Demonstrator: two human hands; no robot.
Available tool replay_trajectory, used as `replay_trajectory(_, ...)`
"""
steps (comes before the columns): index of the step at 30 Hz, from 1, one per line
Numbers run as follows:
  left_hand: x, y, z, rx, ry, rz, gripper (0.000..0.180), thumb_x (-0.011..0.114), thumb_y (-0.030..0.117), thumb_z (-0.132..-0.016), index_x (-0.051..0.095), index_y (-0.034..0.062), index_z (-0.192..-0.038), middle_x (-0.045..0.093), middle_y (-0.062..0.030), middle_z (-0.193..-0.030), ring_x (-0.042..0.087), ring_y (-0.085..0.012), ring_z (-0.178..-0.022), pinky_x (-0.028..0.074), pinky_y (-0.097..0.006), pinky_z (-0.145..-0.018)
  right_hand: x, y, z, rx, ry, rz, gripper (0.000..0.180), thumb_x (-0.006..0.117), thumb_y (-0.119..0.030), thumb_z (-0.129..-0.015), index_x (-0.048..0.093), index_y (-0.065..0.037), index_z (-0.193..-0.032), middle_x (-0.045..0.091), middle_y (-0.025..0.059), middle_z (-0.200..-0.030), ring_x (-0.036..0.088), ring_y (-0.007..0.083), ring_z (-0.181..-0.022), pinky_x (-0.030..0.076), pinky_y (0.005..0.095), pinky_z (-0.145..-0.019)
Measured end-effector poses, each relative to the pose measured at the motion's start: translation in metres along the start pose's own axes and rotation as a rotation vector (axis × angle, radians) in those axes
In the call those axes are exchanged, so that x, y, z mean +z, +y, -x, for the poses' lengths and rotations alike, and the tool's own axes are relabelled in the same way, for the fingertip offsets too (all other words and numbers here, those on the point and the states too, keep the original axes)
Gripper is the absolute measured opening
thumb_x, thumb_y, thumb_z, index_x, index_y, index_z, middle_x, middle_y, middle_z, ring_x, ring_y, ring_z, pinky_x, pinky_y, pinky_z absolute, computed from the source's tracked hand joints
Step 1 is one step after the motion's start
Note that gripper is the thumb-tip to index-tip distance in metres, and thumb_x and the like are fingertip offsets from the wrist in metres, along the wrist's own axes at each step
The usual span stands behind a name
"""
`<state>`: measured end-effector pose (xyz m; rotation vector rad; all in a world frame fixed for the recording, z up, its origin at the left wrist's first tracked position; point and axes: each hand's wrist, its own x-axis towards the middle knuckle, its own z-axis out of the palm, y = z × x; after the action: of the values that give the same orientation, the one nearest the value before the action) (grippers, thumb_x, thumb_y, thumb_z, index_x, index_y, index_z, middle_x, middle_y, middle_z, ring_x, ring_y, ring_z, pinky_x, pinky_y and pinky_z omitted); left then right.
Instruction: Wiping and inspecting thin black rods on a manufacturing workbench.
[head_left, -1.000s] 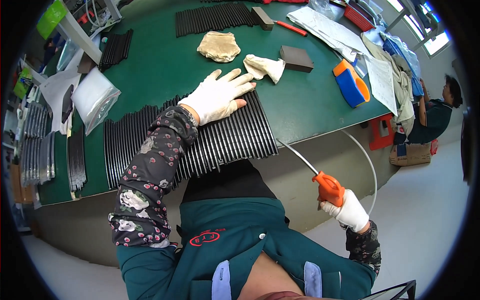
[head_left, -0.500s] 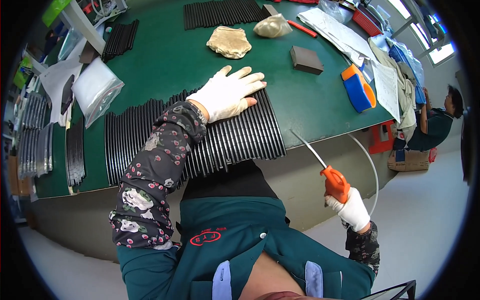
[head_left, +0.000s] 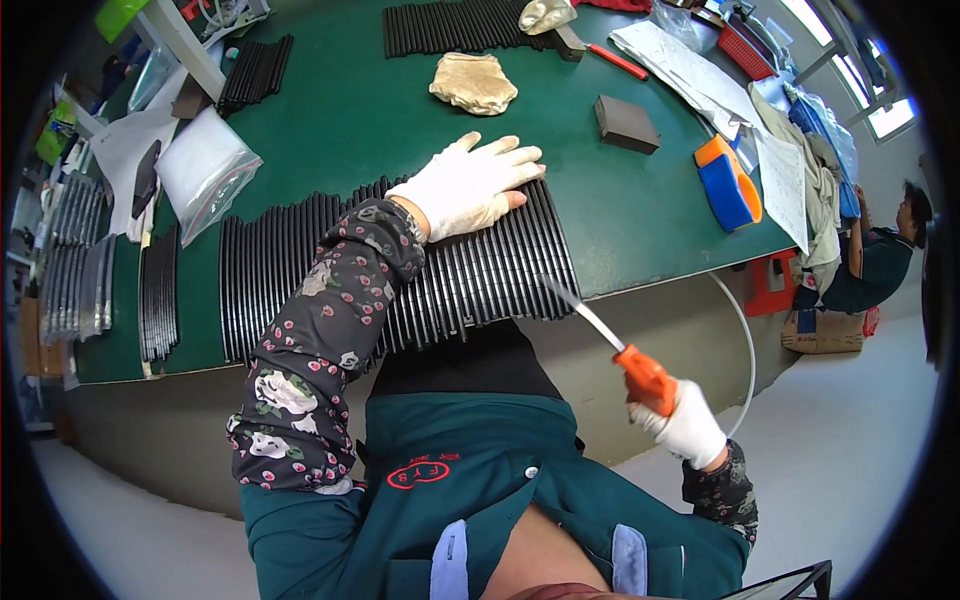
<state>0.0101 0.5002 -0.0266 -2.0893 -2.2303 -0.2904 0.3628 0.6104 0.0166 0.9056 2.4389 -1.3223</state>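
Observation:
A wide row of thin black rods [head_left: 290, 270] lies side by side along the front of the green table. My left hand [head_left: 475, 188], in a white glove, rests flat on the far part of this row, fingers spread. The forearm crosses over the rods. In my right hand [head_left: 690, 425], also gloved, is an orange air blow gun [head_left: 648, 378] with a long metal nozzle. The gun is held off the table's front edge, its nozzle tip over the right end of the row. A pale hose hangs behind the right hand.
Beyond the row lie a beige cloth [head_left: 474, 83], a dark block [head_left: 627, 124] and a blue-and-orange ring [head_left: 728, 184]. More black rods [head_left: 455, 28] lie at the far edge, near a whitish bundle [head_left: 547, 14]. Plastic bags [head_left: 210, 165] sit left; a person [head_left: 885, 245] is at far right.
My right hand has swung the blow gun leftward, bringing its nozzle over the rods. My left hand stays on the row. The whitish bundle at the back has moved farther away.

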Motion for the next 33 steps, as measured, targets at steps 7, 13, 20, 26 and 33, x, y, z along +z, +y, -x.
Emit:
replay_trajectory(7,0.003,-0.002,0.001,0.01,0.013,0.02,0.041,0.045,0.031,-0.096,0.046,0.013,-0.133,0.041,-0.0041,-0.142,0.034,-0.0226,-0.135,0.028,-0.045,-0.11,0.003,-0.015,-0.01,-0.06,-0.01,0.055,0.025,0.07,-0.019,-0.077,0.065,-0.007,-0.098,0.063,0.014,-0.071,0.062,0.0282,-0.063,0.05,0.0326,-0.065)
replay_trajectory(13,-0.003,0.0,0.001,-0.008,-0.036,0.058,0.043,0.046,0.025,-0.095,0.042,0.0149,-0.137,0.04,-0.005,-0.144,0.034,-0.0249,-0.135,0.027,-0.047,-0.111,0.01,-0.018,-0.012,-0.179,-0.096,0.169,0.019,0.07,-0.021,-0.077,0.064,-0.008,-0.089,0.062,0.0135,-0.067,0.062,0.03,-0.062,0.049,0.0346,-0.063)
replay_trajectory(20,0.001,0.001,0.001,0.003,0.002,0.043,0.043,0.047,0.027,-0.095,0.043,0.0141,-0.136,0.04,-0.0058,-0.143,0.034,-0.0248,-0.135,0.027,-0.046,-0.111,0.013,-0.019,-0.012,-0.156,-0.106,0.132,0.02,0.071,-0.022,-0.075,0.064,-0.009,-0.089,0.062,0.0153,-0.069,0.062,0.0334,-0.063,0.051,0.0357,-0.062)
replay_trajectory(26,-0.001,0.002,0.001,0.007,0.004,0.041,0.044,0.048,0.028,-0.094,0.043,0.0134,-0.135,0.041,-0.006,-0.142,0.035,-0.0256,-0.134,0.03,-0.046,-0.11,0.017,-0.02,-0.008,-0.159,-0.169,0.119,0.019,0.071,-0.022,-0.075,0.063,-0.008,-0.086,0.062,0.0146,-0.067,0.063,0.0314,-0.063,0.051,0.035,-0.061)
replay_trajectory(33,0.002,0.0,0.002,0.022,0.033,0.019,0.044,0.048,0.029,-0.094,0.044,0.0134,-0.135,0.042,-0.006,-0.141,0.036,-0.0257,-0.133,0.031,-0.046,-0.109,0.014,-0.034,-0.004,-0.098,-0.294,0.052,0.015,0.07,-0.018,-0.077,0.063,-0.007,-0.084,0.064,0.0105,-0.064,0.065,0.0272,-0.06,0.051,0.0326,-0.062)
